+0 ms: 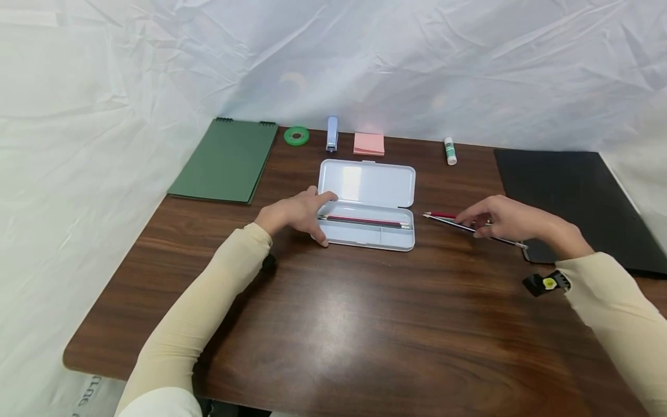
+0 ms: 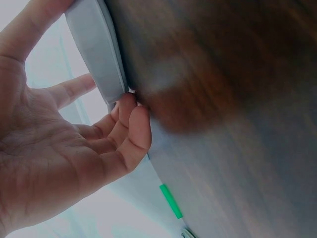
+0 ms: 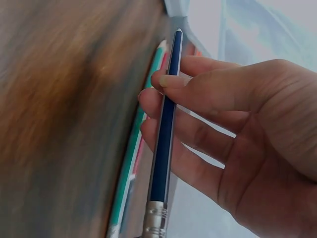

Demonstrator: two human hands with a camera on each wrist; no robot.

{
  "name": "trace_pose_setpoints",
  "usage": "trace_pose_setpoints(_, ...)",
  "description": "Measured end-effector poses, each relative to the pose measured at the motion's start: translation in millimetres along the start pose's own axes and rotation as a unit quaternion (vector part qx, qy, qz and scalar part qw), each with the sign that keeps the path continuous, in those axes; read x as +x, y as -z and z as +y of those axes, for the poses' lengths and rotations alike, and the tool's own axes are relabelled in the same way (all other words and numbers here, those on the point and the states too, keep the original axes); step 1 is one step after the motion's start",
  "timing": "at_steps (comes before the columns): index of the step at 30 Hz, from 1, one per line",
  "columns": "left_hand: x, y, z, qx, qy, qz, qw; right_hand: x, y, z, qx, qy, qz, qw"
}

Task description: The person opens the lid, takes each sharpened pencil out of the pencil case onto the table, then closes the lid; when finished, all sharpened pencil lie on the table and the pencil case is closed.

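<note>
An open white pencil case lies on the table, its lid tipped back. Inside its tray are pencils, one of them red. My left hand grips the case's left end, thumb at the front corner and a finger near the hinge; the left wrist view shows curled fingertips against the case edge. To the right of the case, my right hand pinches a dark blue pencil between thumb and fingers. Beneath it lie a green pencil and a red pencil, partly hidden by the fingers.
Along the back stand a green tape roll, a pale blue stapler, pink sticky notes and a glue stick. A green spiral pad lies back left, a black mat at right. White sheeting hangs behind.
</note>
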State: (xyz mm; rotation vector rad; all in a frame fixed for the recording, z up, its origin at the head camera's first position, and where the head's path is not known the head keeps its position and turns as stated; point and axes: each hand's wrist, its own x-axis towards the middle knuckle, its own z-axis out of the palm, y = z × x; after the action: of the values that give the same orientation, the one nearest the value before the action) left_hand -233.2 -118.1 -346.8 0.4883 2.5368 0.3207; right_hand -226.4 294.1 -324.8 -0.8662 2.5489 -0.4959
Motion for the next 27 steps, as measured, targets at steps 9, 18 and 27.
trace_pose_setpoints(9,-0.3,-0.3,0.0,0.001,0.001,0.002,1.0000,-1.6,-10,9,-0.011,-0.008,0.011,0.9998)
trace_pose_setpoints(18,-1.3,0.0,0.4,-0.006,0.003,0.003,1.0000,-2.0,-23,13,-0.053,0.002,0.056,0.9970)
trace_pose_setpoints(27,-0.5,-0.6,-0.3,-0.004,0.006,0.001,1.0000,-3.0,-29,17,-0.086,0.013,0.088,0.9923)
